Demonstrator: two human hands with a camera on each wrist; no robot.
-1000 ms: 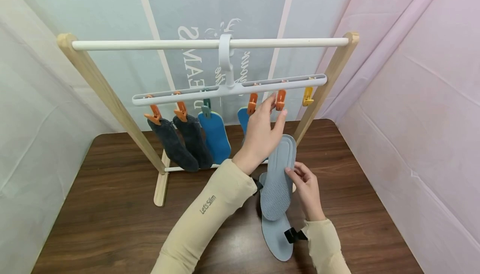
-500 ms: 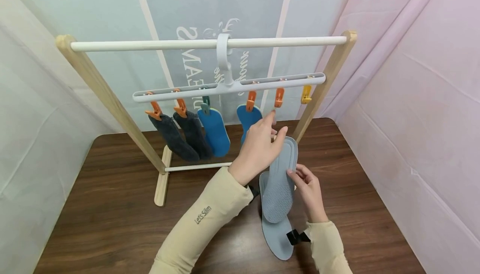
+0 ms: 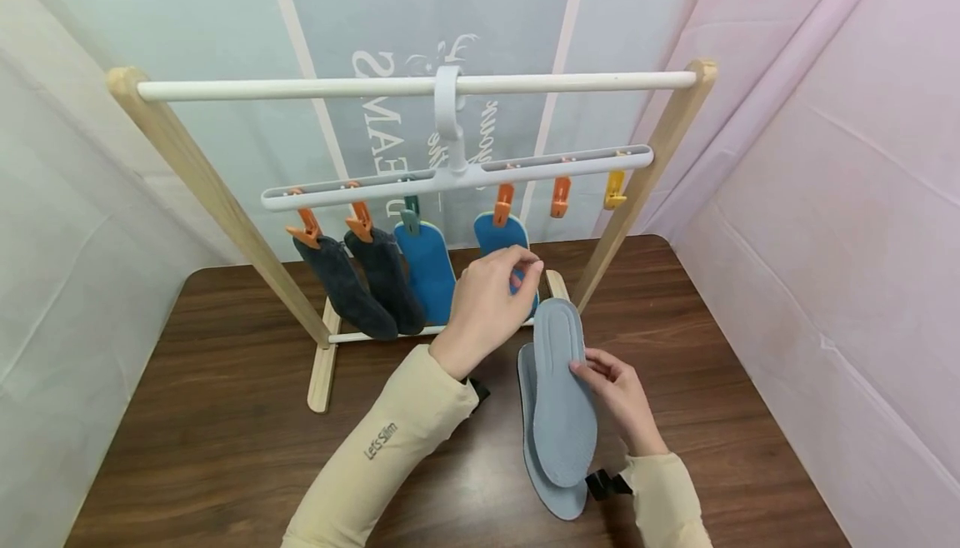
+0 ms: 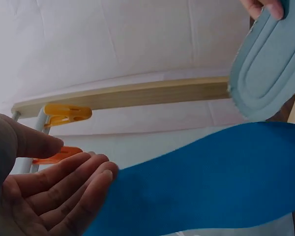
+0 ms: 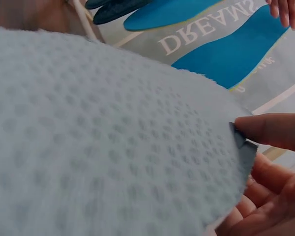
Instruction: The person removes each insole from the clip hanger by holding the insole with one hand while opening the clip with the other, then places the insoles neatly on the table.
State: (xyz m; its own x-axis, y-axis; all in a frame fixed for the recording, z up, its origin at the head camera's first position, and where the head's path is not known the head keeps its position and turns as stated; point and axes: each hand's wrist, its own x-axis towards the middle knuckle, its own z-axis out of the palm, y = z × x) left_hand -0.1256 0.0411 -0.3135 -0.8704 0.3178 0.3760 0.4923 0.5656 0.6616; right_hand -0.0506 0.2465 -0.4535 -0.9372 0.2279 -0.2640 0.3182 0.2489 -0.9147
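Observation:
My right hand (image 3: 618, 398) pinches the edge of a grey insole (image 3: 562, 398) between thumb and fingers; its dimpled surface fills much of the right wrist view. Beneath it a second grey insole (image 3: 564, 505) lies on the table, partly covered. My left hand (image 3: 487, 298), fingers loosely bent and holding nothing, is in front of a hanging blue insole (image 3: 501, 234) and overlaps it in the head view. An orange clip (image 3: 504, 205) grips that insole's top. Up and right of the left hand, another orange clip (image 3: 560, 198) and a yellow clip (image 3: 615, 190) hang without anything in them.
A white hanger (image 3: 367, 192) hangs from the white bar (image 3: 300, 91) of a wooden-legged rack. On its left side, clips hold two dark grey fuzzy pieces (image 3: 341, 290) and another blue insole (image 3: 423, 265). Everything stands on a dark wooden table (image 3: 210, 448).
My left hand has come down and left, away from the right orange clip. My right hand has lowered the grey insole slightly toward me.

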